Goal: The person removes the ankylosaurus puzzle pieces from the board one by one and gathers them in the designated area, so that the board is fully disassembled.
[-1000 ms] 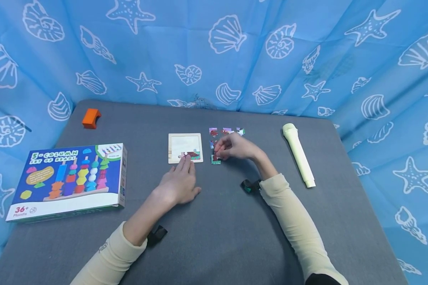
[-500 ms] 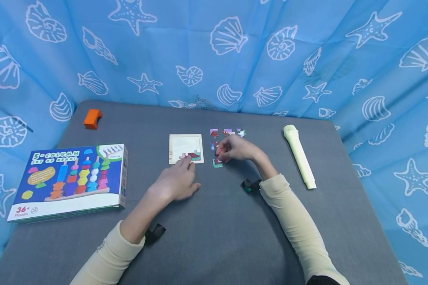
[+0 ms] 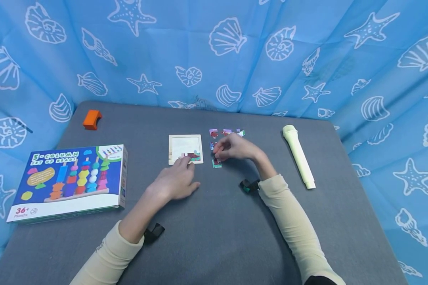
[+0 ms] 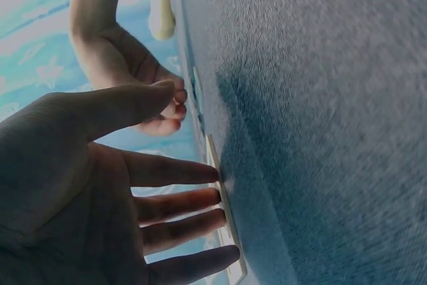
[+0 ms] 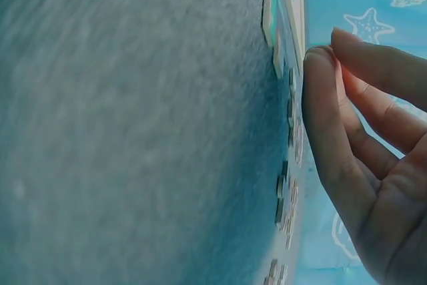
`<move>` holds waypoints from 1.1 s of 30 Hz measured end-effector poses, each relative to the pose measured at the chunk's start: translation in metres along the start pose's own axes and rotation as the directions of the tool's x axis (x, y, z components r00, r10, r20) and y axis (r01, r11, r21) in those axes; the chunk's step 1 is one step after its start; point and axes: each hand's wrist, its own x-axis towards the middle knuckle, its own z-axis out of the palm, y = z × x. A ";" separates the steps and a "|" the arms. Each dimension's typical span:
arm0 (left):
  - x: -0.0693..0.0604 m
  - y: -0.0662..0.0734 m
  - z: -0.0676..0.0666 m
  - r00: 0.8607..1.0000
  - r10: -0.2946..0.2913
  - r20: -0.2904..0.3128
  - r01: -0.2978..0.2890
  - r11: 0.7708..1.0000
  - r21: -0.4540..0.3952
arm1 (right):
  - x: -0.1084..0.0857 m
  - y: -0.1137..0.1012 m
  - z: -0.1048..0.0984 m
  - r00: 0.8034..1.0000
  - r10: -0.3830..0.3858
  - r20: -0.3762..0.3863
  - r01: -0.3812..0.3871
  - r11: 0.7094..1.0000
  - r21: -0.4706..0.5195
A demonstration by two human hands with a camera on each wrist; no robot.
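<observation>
My left hand (image 3: pixel 174 182) lies palm down with straight fingers, its fingertips on the lower edge of a square wooden puzzle tray (image 3: pixel 183 143). A few red and green puzzle pieces (image 3: pixel 192 154) sit in that tray's lower right corner, partly behind the fingers. My right hand (image 3: pixel 237 147) hovers over a loose green and dark red puzzle piece (image 3: pixel 217 164) to the right of the tray. In the right wrist view, the thumb and forefinger of the right hand (image 5: pixel 373 131) come close together, with nothing visible between them. Behind it on the table lie several more loose pieces (image 3: pixel 213 133).
A boxed bead set (image 3: pixel 67 178) is at the left, with an orange arch block (image 3: pixel 91 119) behind it. To the right lies a cream microphone-shaped stick (image 3: pixel 299 156). A blue shell-patterned curtain (image 3: pixel 185 43) hangs along the far table edge.
The green and dark red piece near my right hand has shifted slightly toward me. My left fingers have drawn back a little, showing more of the pieces in the tray.
</observation>
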 end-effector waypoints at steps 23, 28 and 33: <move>-0.001 0.004 0.002 0.998 0.060 0.017 -0.060 0.998 0.008 | 0.036 -0.032 0.026 0.988 -0.154 0.028 0.153 0.988 0.024; 0.000 0.008 0.004 0.997 0.061 0.048 -0.061 0.998 0.008 | 0.052 -0.043 0.030 0.985 -0.166 0.052 0.168 0.986 -0.022; 0.000 0.012 0.007 0.998 0.036 0.052 -0.037 0.999 0.019 | 0.067 -0.051 0.036 0.985 -0.143 0.097 0.152 0.984 -0.096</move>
